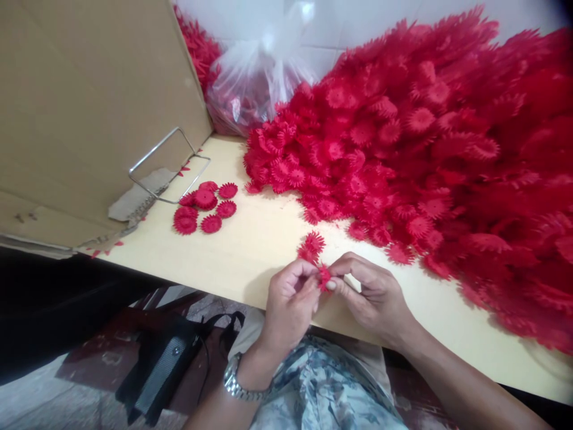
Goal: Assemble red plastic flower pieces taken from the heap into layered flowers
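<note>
Between my fingertips, near the table's front edge, is a small red fringed flower piece. My left hand pinches it from the left, and a metal watch circles that wrist. From the right, thumb and forefinger of my right hand grip the same piece. Just beyond my fingers lie loose red flower pieces on the pale table. A large heap of similar red pieces spreads over the right and back. Several red discs with fringed edges form a small group to the left.
A cardboard box stands at the left, its lower edge torn. Against it leans a bent wire frame. Behind, a tied clear plastic bag holds red pieces. Below the table edge is a black bag.
</note>
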The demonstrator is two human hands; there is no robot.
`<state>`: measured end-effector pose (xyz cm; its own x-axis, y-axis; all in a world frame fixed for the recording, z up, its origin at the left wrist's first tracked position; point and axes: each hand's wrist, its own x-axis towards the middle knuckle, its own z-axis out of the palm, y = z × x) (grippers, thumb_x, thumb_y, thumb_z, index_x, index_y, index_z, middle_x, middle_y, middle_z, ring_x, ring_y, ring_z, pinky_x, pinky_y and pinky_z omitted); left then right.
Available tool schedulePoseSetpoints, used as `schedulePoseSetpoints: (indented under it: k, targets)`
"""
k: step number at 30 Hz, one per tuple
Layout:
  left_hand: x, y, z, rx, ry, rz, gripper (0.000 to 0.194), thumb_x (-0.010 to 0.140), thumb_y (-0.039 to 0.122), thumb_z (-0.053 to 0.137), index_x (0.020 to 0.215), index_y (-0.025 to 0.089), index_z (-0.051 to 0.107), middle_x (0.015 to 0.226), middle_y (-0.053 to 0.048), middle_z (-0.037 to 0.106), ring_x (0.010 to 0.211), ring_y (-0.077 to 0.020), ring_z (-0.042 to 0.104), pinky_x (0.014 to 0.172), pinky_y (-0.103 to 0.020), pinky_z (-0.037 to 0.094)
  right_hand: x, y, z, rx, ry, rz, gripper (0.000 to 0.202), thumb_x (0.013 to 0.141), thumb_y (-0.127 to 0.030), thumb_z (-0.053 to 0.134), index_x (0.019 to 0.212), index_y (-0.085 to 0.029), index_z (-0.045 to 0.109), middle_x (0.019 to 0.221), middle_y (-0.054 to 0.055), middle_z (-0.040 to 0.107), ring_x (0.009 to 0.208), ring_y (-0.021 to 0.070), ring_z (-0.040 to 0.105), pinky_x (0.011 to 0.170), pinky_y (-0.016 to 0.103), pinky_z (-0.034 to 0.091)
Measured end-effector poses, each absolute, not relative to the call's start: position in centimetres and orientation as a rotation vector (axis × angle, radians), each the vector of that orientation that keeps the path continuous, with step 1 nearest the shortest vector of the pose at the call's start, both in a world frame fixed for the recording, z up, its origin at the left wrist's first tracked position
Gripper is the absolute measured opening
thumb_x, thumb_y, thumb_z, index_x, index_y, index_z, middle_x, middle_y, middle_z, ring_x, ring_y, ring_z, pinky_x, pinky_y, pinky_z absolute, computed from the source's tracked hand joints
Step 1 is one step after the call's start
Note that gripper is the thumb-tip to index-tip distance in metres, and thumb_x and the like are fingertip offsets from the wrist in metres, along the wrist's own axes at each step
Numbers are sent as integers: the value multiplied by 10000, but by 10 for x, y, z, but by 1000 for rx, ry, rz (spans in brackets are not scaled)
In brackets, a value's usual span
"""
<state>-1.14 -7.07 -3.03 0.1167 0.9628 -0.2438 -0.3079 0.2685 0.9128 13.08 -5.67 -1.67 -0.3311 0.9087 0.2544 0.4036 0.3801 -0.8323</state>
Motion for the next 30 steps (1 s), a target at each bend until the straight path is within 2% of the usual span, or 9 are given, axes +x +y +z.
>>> schedulePoseSetpoints:
  k: [6, 11, 14, 16, 21, 24, 27, 29, 30]
  targets:
    - [-8, -73, -27, 805, 1005, 1158, 187, 831, 261, 517, 676, 184, 445, 487, 72, 370, 429, -51, 307, 413, -195, 211, 128, -56, -10, -1164, -1859, 840, 140, 889, -227, 487, 754, -193, 505, 651, -15, 506, 569, 103, 474, 532, 236, 372]
    - [-10, -67, -14, 611, 942, 1219, 182, 753, 263, 520, 634, 192, 402, 493, 68, 362, 389, -43, 297, 394, -198, 186, 129, -55, -6, -1163, -1752, 975, 189, 899, -284, 465, 735, -194, 491, 628, -19, 479, 552, 107, 460, 510, 236, 367]
    - [-29, -57, -6, 592, 1008, 1381, 139, 718, 272, 509, 657, 205, 404, 522, 58, 394, 375, -47, 284, 379, -204, 206, 141, -47, -7, -1236, -1568, 902, 199, 892, -328, 476, 732, -210, 478, 604, -20, 471, 534, 112, 449, 480, 230, 354]
    - [-42, -49, -5, 680, 1117, 1551, 121, 746, 264, 489, 672, 210, 410, 559, 52, 423, 394, -54, 306, 395, -207, 247, 150, -38, -7, -1309, -1543, 792, 180, 884, -322, 484, 739, -216, 485, 600, -19, 478, 523, 112, 445, 469, 227, 342]
    - [-45, -32, -11, 1475, 1477, 1059, 141, 795, 220, 504, 658, 194, 487, 552, 40, 444, 510, -102, 417, 489, -224, 324, 149, -15, -5, -1368, -2082, 565, 167, 850, -202, 477, 713, -185, 571, 662, 25, 551, 573, 131, 502, 532, 247, 363]
    - [-37, -26, -14, 1892, 1636, 843, 177, 806, 154, 448, 639, 190, 493, 641, 1, 522, 606, -136, 485, 577, -259, 360, 144, -7, -6, -1370, -2240, 577, 208, 892, -216, 417, 875, -162, 617, 798, 72, 591, 697, 165, 572, 596, 265, 419]
    - [-32, -26, -15, 2078, 1674, 692, 193, 826, 139, 413, 677, 192, 523, 726, -37, 577, 680, -167, 541, 632, -282, 386, 139, -5, -8, -1295, -2315, 639, 353, 873, -320, 502, 1180, -146, 521, 1071, 136, 561, 870, 202, 595, 692, 297, 478]
    - [-30, -27, -16, 2097, 1676, 659, 208, 832, 129, 400, 692, 190, 540, 743, -50, 589, 686, -174, 556, 635, -286, 397, 132, -7, -11, -1240, -2379, 648, 501, 808, -334, 601, 1250, -142, 463, 1186, 164, 502, 908, 213, 590, 703, 304, 492]
    - [-30, -27, -17, 2089, 1666, 652, 218, 832, 123, 394, 689, 188, 545, 744, -54, 591, 681, -174, 560, 631, -286, 403, 127, -8, -13, -1231, -2400, 627, 469, 797, -295, 613, 1222, -143, 484, 1177, 159, 503, 889, 204, 589, 683, 293, 491]
